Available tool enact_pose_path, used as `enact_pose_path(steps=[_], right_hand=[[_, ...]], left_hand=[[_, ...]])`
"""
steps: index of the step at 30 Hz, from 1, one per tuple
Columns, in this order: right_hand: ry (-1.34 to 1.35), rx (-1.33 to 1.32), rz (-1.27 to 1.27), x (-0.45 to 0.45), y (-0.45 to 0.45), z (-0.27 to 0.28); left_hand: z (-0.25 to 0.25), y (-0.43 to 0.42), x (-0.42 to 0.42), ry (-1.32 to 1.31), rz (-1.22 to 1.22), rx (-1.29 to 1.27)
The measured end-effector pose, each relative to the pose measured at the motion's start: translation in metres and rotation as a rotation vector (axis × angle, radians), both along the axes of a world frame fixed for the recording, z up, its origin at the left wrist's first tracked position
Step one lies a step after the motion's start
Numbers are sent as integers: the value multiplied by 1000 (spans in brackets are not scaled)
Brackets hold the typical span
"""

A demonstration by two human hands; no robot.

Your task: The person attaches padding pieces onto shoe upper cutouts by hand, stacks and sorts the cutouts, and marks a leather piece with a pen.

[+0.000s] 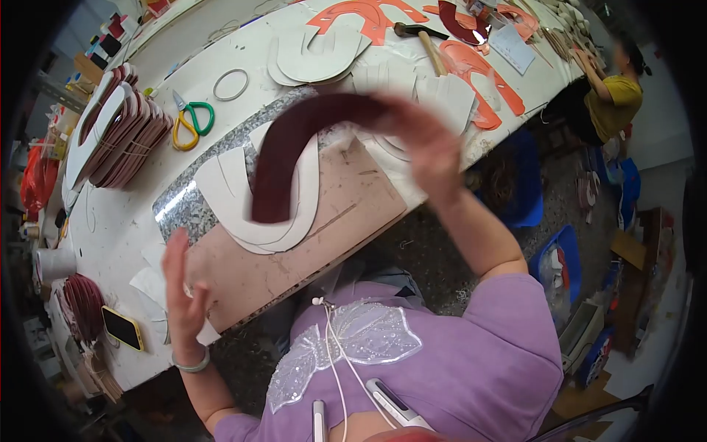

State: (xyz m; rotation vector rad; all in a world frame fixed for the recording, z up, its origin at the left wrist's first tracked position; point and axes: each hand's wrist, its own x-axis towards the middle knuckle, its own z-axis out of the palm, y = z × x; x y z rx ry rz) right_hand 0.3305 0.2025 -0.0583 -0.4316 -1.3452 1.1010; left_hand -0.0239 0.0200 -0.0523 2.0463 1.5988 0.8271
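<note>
My right hand [434,151], smeared by motion, grips one end of a dark maroon curved leather strip [280,155]. The strip arches over white U-shaped pieces [228,195] lying on a pinkish board [361,188], and its free end hangs toward me. My left hand [185,291] is raised with fingers apart, holding nothing, near the board's left edge. Under the white pieces, a speckled grey slab [243,140] shows along the board's far side.
Scissors [193,121], a metal ring [230,85] and a bundled stack of pieces [125,140] lie left. A hammer [431,51] and orange templates [482,81] are at the back right. A phone [122,328] rests lower left. Another person [618,96] sits far right.
</note>
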Motion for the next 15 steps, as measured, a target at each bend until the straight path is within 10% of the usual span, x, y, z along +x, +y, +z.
enact_pose_path(steps=[2, 5, 11, 15], right_hand=[[153, 190, -171, 47, 37, 18], [-293, 530, -568, 86, 68, 28], [-1318, 392, -384, 116, 58, -37], [-969, 201, -167, 77, 34, -42]], left_hand=[[-8, -13, -22, -89, 343, 68], [-16, -34, -49, -68, 597, 89], [-68, -95, -110, 198, 1008, 57], [-55, -99, -77, 552, 1024, -12]])
